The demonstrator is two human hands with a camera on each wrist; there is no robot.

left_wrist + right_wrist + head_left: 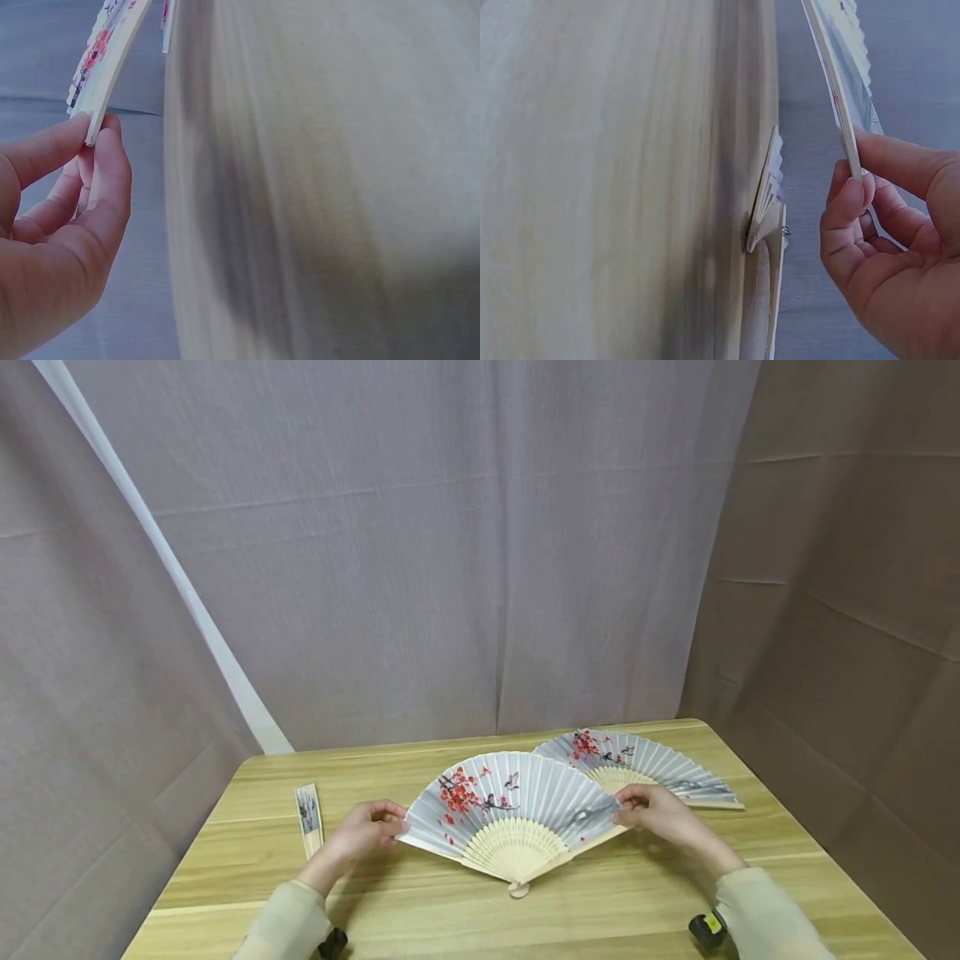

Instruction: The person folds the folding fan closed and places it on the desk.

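- Open fan (510, 810): paper leaf, grey-white, painted with red blossoms and small dark birds; pale slatted wooden ribs meeting at a pivot near the table's front. Fully spread, held between both hands above the middle of the wooden table (420, 918).
- Left hand (367, 828): thumb and fingers pinch the fan's left outer rib. The left wrist view shows the rib's end (94, 131) caught between the thumb tip and forefinger, remaining fingers curled behind.
- Right hand (656, 810): thumb and fingers pinch the right outer rib. The right wrist view shows the rib (840, 112) running up out of the grip, edge-on to the camera.
- Second open fan (645, 764): same blossom design, lying spread flat on the table behind and to the right of the held one, partly overlapped by it in the head view. Seen edge-on against the tabletop in the right wrist view (769, 191).
- Folded fan (309, 818): closed, lying on the table just left of the left hand, apart from it.
- Backdrop (450, 568): grey cloth hung behind and around the table.
- Sleeves: pale, long, covering both forearms.
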